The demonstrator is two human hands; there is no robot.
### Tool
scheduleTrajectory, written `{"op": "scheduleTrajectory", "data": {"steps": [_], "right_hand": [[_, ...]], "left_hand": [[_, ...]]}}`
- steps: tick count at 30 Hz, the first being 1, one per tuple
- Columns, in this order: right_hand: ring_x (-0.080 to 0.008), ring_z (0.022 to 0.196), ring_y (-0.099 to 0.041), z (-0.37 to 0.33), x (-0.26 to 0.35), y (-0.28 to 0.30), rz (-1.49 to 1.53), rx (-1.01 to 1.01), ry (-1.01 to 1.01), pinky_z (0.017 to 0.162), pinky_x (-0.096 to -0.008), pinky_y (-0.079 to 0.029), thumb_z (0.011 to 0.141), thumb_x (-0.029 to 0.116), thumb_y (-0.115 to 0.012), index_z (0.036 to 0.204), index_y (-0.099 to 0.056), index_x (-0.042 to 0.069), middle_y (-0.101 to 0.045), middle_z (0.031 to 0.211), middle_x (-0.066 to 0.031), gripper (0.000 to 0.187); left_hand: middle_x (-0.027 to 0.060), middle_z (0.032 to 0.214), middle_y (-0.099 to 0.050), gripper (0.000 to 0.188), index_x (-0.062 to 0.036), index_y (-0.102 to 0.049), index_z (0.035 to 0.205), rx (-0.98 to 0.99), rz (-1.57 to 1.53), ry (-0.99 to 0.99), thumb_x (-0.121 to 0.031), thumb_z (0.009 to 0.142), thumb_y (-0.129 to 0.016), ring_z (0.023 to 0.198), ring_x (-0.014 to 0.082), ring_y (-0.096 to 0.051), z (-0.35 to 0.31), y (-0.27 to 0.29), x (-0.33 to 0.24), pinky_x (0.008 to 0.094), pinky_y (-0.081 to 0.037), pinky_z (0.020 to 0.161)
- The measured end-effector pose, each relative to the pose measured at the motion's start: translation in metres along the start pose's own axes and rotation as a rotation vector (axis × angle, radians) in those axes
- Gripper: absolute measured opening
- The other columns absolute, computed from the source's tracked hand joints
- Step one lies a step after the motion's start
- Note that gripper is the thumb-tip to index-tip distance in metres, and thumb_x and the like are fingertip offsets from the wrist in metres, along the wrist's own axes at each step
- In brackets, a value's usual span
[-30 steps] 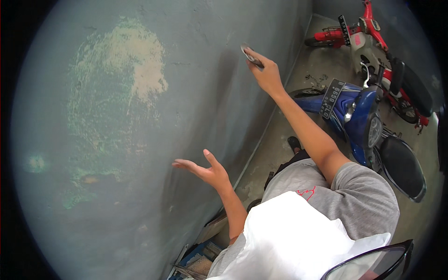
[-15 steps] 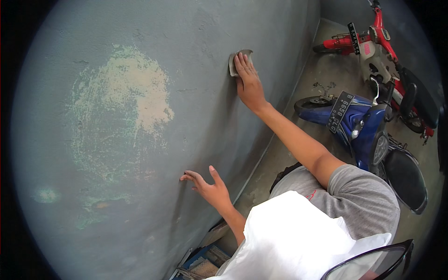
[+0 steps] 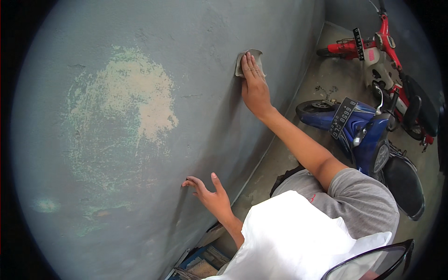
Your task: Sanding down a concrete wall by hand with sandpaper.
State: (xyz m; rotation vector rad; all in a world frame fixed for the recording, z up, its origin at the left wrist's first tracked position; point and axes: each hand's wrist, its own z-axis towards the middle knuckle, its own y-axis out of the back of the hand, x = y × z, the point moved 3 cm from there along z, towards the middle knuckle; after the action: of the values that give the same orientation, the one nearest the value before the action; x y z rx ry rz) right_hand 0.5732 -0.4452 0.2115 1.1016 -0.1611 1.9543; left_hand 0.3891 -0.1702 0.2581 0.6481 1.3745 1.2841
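My right hand presses a small grey-tan sheet of sandpaper flat against the grey wall. Its fingers lie stretched and close together over the sheet, whose upper edge curls off the wall. Lower down, my left hand holds nothing; thumb and fingers are apart. The fingertips come up to the wall surface, though whether they bear on it I cannot tell. Left of both hands, a large worn patch shows beige and pale green through the grey paint.
On the floor to the right stand a blue motorbike and, beyond it, a red one. Below my left hand, a blue container with flat pieces sits by the wall's foot. White cloth covers part of the lower view.
My right hand and the sandpaper have slid slightly to the right along the wall. The left hand keeps its pose, and the whole view has shifted a little.
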Motion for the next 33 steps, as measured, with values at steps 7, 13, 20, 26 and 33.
{"op": "scheduleTrajectory", "data": {"steps": [7, 13, 20, 26, 33], "right_hand": [[-0.0370, 0.150, -0.037, -0.029, 0.013, -0.003, 0.135, 0.088, 0.015, 0.122, -0.0459, -0.033, 0.089, -0.013, -0.052, 0.156, -0.037, -0.001, -0.041, 0.159, -0.0216, 0.070], [-0.0378, 0.148, -0.040, -0.020, 0.016, -0.003, 0.181, 0.005, 0.067, 0.122, -0.0512, -0.032, 0.093, -0.011, -0.051, 0.155, -0.035, -0.005, -0.047, 0.154, -0.0238, 0.065], [-0.0364, 0.147, -0.040, -0.023, 0.021, -0.001, 0.155, 0.051, 0.086, 0.123, -0.0526, -0.030, 0.095, -0.009, -0.052, 0.155, -0.034, -0.007, -0.049, 0.152, -0.0241, 0.062], [-0.0357, 0.147, -0.040, -0.027, 0.020, -0.002, 0.101, 0.065, 0.062, 0.121, -0.0530, -0.033, 0.096, -0.005, -0.056, 0.156, -0.031, -0.006, -0.049, 0.153, -0.0203, 0.065], [-0.0382, 0.149, -0.037, -0.013, 0.014, 0.000, 0.071, 0.079, 0.052, 0.122, -0.0542, -0.032, 0.092, -0.007, -0.057, 0.157, -0.029, -0.005, -0.048, 0.154, -0.0208, 0.071]], "left_hand": [[0.0270, 0.169, -0.013, 0.089, 0.0044, -0.022, 0.160, -0.010, 0.007, 0.049, -0.055, 0.102, -0.054, 0.157, 0.0338, -0.017, -0.004, 0.008, 0.004, 0.0625, -0.020, 0.123], [0.0289, 0.168, -0.013, 0.090, 0.0049, -0.022, 0.160, 0.026, 0.021, 0.022, -0.055, 0.102, -0.054, 0.157, 0.0341, -0.013, -0.004, 0.012, 0.004, 0.0622, -0.019, 0.123], [0.0294, 0.168, -0.011, 0.093, 0.0042, -0.018, 0.161, -0.020, 0.046, 0.018, -0.057, 0.101, -0.054, 0.157, 0.0344, -0.013, -0.002, 0.010, 0.007, 0.0620, -0.019, 0.123], [0.0281, 0.169, -0.008, 0.093, 0.0036, -0.017, 0.161, 0.056, 0.037, 0.015, -0.058, 0.101, -0.053, 0.158, 0.0337, -0.012, -0.005, 0.016, 0.009, 0.0609, -0.019, 0.124], [0.0275, 0.169, -0.006, 0.093, 0.0031, -0.016, 0.162, 0.050, 0.001, -0.015, -0.058, 0.102, -0.053, 0.158, 0.0333, -0.007, -0.004, 0.010, 0.009, 0.0605, -0.018, 0.124]]}}
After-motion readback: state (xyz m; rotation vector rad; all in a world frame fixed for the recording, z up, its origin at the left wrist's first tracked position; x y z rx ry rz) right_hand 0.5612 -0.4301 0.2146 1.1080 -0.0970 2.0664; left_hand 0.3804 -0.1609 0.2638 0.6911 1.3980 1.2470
